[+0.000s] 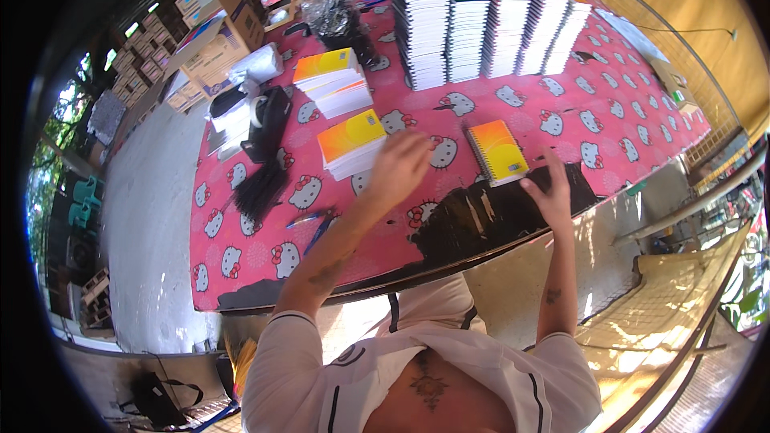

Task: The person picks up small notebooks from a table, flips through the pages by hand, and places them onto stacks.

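Yellow-orange stack [350, 144], one corner behind the left hand [403, 165]

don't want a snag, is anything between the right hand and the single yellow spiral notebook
Nothing visible stands in the way. The right hand is open beside the near right corner of the yellow spiral notebook, with no other object between them; whether they touch is unclear.

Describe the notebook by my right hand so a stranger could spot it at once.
Start at the big pink-covered table and find the black patch along its near edge. At that patch's far side, near the right hand, lies a yellow-and-orange spiral notebook. Unlike the yellow-topped piles to its left, it lies apart, with its coil showing along its left edge.
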Demonstrator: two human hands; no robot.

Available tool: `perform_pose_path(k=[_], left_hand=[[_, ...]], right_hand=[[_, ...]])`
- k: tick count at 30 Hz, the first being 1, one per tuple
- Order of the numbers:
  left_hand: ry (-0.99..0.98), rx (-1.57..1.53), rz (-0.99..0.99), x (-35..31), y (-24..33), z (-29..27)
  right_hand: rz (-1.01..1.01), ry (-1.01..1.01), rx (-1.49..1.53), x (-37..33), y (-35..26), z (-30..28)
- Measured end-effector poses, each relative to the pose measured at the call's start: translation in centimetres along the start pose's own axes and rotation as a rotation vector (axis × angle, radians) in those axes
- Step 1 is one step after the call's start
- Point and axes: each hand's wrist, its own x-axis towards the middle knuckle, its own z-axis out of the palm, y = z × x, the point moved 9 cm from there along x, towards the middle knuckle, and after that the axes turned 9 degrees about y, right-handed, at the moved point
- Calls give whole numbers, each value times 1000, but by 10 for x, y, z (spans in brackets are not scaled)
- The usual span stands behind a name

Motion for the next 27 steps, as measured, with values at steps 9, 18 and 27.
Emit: perform_pose_path(k=[9, 18, 27], left_hand=[[-212, 189, -244, -27, -112, -88], [-142, 209, -280, -22, -121, -91], [-116, 199, -62, -21, -92, -92]], right_hand=[[-82, -225, 365, -19, -128, 103], [35, -454, 436, -29, -136, 204], [193, -390, 397, -1, -109, 271]])
